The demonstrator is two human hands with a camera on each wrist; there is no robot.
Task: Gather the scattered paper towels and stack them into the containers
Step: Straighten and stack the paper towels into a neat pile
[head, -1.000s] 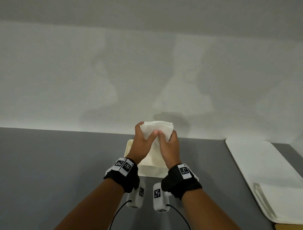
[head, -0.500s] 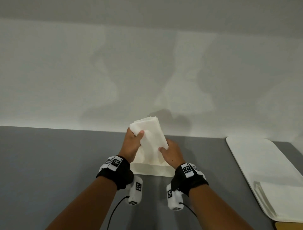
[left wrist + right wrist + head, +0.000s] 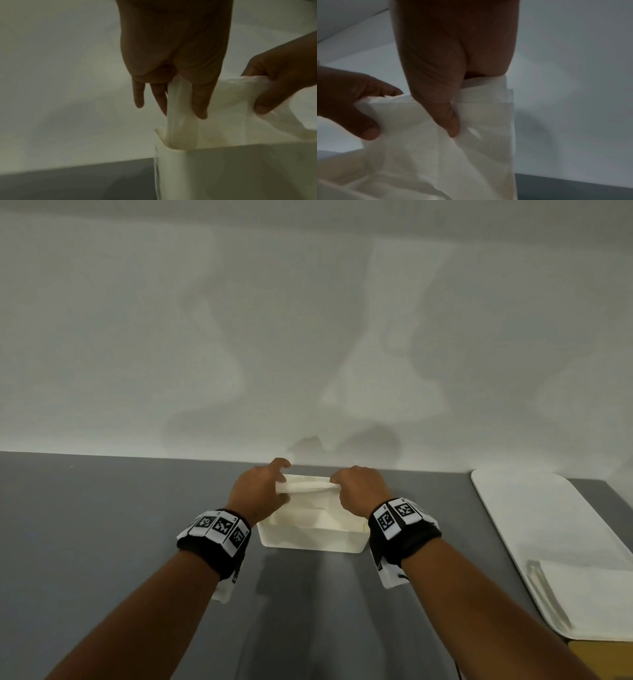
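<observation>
A stack of white paper towels (image 3: 306, 485) stands on edge inside the cream rectangular container (image 3: 310, 541) at the table's far middle. My left hand (image 3: 270, 486) pinches the stack's left end and my right hand (image 3: 346, 486) pinches its right end, both just above the rim. In the left wrist view the towels (image 3: 228, 112) hang from my left hand (image 3: 184, 106) into the container (image 3: 240, 169). The right wrist view shows my right hand (image 3: 453, 121) with its thumb pressed on the towels (image 3: 436, 155). The stack's lower part is hidden by the container wall.
A flat white tray (image 3: 534, 529) lies at the right on the grey table (image 3: 102, 525), with a stack of folded towels (image 3: 579, 594) on its near end. A yellow object (image 3: 603, 659) peeks in at the bottom right. A white wall (image 3: 308, 337) rises right behind the container.
The towel stack was held upright above the container, then tilted; now both hands have spread to its ends and lowered it into the container.
</observation>
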